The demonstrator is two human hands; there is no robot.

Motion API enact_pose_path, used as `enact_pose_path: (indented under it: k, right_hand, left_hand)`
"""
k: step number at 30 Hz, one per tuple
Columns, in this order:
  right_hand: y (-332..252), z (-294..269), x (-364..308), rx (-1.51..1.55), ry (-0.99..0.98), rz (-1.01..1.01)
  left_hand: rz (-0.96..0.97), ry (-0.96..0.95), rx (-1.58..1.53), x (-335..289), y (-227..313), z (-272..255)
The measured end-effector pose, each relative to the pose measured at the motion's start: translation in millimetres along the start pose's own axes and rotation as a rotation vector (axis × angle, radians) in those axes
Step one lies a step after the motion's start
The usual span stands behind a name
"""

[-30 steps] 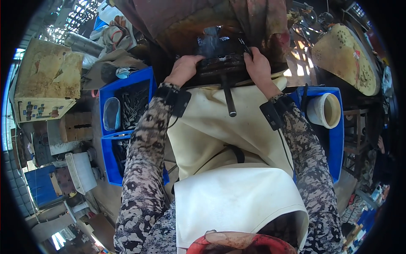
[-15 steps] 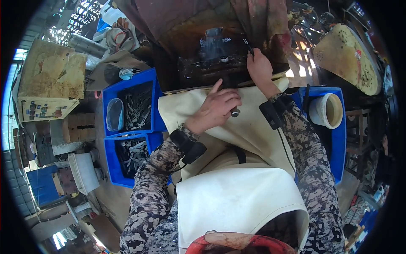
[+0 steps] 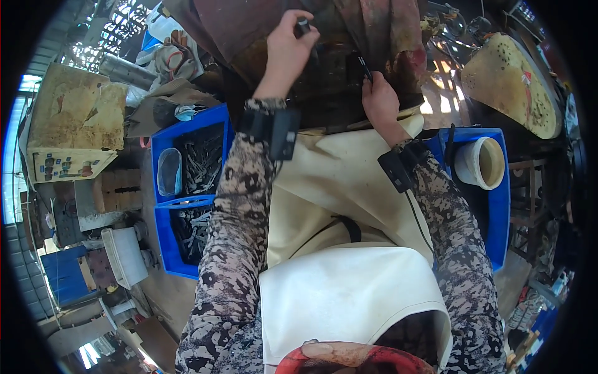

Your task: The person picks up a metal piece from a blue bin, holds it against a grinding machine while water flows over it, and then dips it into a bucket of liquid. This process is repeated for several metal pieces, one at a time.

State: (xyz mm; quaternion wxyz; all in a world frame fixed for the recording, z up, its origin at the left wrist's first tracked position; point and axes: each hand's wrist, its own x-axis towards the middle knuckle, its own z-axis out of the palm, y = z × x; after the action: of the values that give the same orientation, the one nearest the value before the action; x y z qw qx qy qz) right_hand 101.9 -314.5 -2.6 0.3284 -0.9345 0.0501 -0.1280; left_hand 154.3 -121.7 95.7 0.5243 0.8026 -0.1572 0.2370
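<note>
Dark handle (image 3: 303, 23) | your left hand (image 3: 291, 42): fingers curled around its end, beyond your pale apron (image 3: 339, 165) | your right hand (image 3: 381, 100): grasping a slim dark piece (image 3: 359, 65)

shiny metal-looking handle end (image 3: 303, 22), smooth pale apron (image 3: 349, 293), matt cloth sleeves (image 3: 230, 249), smooth plastic bins (image 3: 498, 224)

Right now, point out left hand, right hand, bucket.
Left hand (image 3: 289, 48): head view, middle of hand.
Right hand (image 3: 381, 100): head view, middle of hand.
Bucket (image 3: 467, 164): head view, outer wall.
</note>
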Motion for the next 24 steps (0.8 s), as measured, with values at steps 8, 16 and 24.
enact_pose_path:
  k: [8,16,24]
  right_hand:
    - [-2,-1,0,-0.028,-0.039,0.020]
    - [1,1,-1,-0.022,-0.010,-0.009]
    - [1,1,0,-0.072,-0.007,-0.016]
  left_hand:
    - [0.004,-0.142,-0.001,57,-25,-17]
    - [-0.228,-0.167,0.242,81,-25,-13]
    - [0.123,0.005,0.378,77,-47,-6]
